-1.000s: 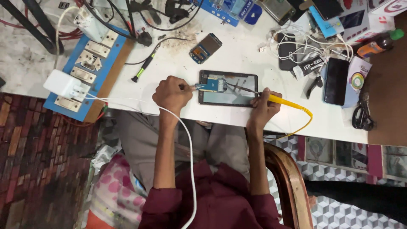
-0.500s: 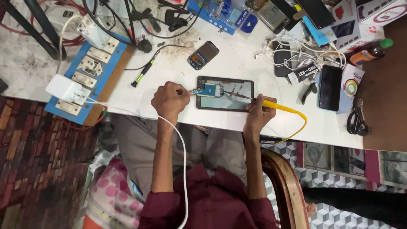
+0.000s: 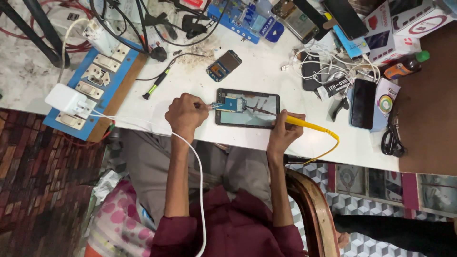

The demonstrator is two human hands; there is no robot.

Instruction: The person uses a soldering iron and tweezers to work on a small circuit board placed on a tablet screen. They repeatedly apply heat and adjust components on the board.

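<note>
While both forearms reach fwd over the near table edge, the left hand is curled shut, fingers pressed together round a thin metal-tipped tool w/ a white cable trailing back along the arm; tool tip points toward the person's right, touching or just short of the small blue circuit board; cannot tell which. Right hand is also closed, pinching a yellow-handled iron, its dark shaft running to the person's left and slightly away, ending near the board's far-right side. Board lies between the two hands, on top of a dark tablet whose long axis runs left-right, parallel to the table edge. Left hand is the nearer to the board; right hand sits at the tablet's near-right corner. Beyond left hand: green-handled screwdriver, blue switch board. Beyond tablet: small opened phone. Farther off to the right: black phone, scissors.
</note>
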